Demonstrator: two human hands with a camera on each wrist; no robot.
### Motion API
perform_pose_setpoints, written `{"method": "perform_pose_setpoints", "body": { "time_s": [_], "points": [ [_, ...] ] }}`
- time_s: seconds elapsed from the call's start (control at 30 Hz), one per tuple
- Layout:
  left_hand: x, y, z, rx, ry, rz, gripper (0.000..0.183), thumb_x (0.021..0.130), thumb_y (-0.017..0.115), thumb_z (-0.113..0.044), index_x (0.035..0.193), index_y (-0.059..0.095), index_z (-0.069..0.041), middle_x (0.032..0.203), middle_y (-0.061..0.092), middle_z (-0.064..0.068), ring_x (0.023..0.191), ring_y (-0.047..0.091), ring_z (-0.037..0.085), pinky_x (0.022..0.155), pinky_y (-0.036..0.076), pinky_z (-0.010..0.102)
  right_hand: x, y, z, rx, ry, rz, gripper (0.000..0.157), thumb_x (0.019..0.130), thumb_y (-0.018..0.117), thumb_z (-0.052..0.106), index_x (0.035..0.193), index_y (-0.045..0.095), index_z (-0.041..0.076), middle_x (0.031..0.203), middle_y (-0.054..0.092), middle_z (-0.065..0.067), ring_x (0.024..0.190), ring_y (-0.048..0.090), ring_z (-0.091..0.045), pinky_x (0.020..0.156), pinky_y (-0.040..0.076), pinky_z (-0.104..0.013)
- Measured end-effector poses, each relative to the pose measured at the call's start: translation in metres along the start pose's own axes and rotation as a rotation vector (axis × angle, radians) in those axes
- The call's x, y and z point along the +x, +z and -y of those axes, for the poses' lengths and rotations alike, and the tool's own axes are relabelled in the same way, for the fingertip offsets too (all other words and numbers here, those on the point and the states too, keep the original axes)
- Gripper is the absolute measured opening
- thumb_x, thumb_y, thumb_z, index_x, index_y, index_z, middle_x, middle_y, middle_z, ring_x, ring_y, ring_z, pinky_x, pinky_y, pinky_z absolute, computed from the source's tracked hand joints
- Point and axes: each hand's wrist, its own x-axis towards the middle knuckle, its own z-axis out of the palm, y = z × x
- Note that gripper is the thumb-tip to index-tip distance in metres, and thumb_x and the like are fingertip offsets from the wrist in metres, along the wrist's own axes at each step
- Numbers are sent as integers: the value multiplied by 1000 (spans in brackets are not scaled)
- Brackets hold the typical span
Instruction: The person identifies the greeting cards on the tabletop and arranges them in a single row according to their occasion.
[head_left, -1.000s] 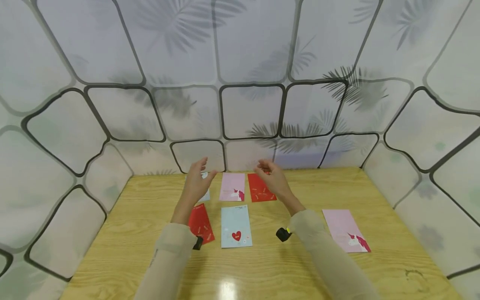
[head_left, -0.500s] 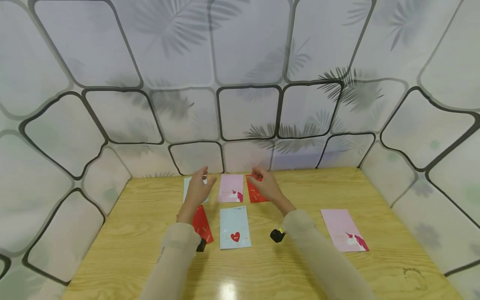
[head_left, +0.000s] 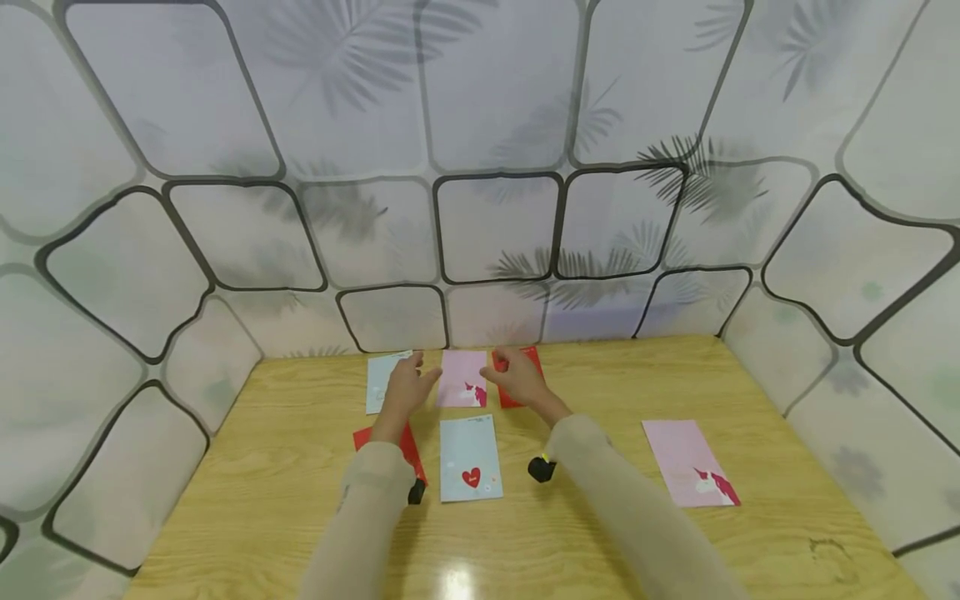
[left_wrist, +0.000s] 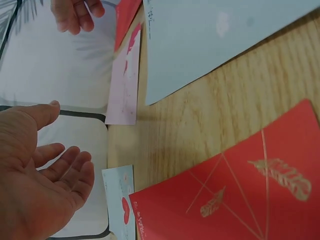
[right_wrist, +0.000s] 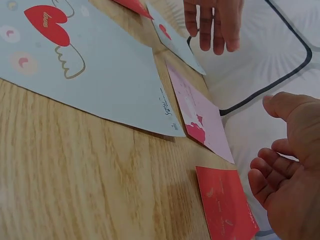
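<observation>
In the head view my left hand (head_left: 407,386) hovers by the back-left light blue card (head_left: 381,383), its fingers loosely bent around nothing. Opposite it, my right hand (head_left: 519,379) hangs partly in front of the back red card (head_left: 534,360), likewise holding nothing. Between the two lies a pink unicorn card (head_left: 462,377). Nearer me is a light blue card (head_left: 470,458) with a red heart. Beneath my left forearm a tilted red card (head_left: 412,454) is partly covered; the left wrist view shows its gold feathers. Both hands appear raised above the tabletop in the wrist views.
Another pink unicorn card (head_left: 690,462) lies apart on the right of the wooden table (head_left: 300,500). Patterned fabric walls (head_left: 495,225) enclose the table at the back and both sides. A small black device (head_left: 542,468) shows below the right wrist.
Both hands have come lower and closer together over the back row. More of the back-left light blue card now shows. The cards have stayed where they were.
</observation>
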Motion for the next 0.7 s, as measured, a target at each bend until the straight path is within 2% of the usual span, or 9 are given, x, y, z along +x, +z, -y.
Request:
{"method": "perform_pose_setpoints", "body": {
  "time_s": [0.07,0.13,0.23,0.5,0.67,0.7],
  "points": [
    [1,2,1,12,-11,7,58,103,62,-18,147,43,14,139,52,33,128,53,48,105,46,57,1,4,-1,-25,19,9,37,97,72,20,105,60,-13,87,56,-15,79,53,-24,74,46,-37],
    [3,5,2,16,-18,12,58,102,63,-17,146,44,15,139,52,33,127,53,48,105,46,57,0,7,-1,-39,49,23,43,97,73,22,120,63,-12,106,64,-21,96,60,-32,88,52,-43],
    [4,8,2,17,-37,28,58,102,63,-17,146,43,15,140,52,33,128,53,47,106,46,56,-1,12,-1,-50,77,38,58,96,73,24,138,56,-12,128,63,-25,118,60,-38,104,49,-51],
    [5,18,-3,73,-130,88,58,103,62,-20,148,43,13,144,52,31,135,49,45,113,40,54,-2,23,-3,-88,41,46,55,95,74,21,133,58,-14,131,61,-28,123,56,-41,108,45,-52],
    [5,23,-5,54,-177,111,59,104,63,-21,149,43,11,148,50,29,140,45,44,115,37,55,-2,30,-8,-133,83,68,57,98,73,28,136,57,-11,133,60,-25,123,56,-37,106,48,-49],
    [5,24,-4,55,-181,117,59,103,63,-21,149,43,11,149,49,29,140,45,44,115,37,55,-3,32,-9,-142,89,74,53,98,73,29,132,60,-10,128,62,-23,119,57,-35,103,50,-48]
  ]
}}
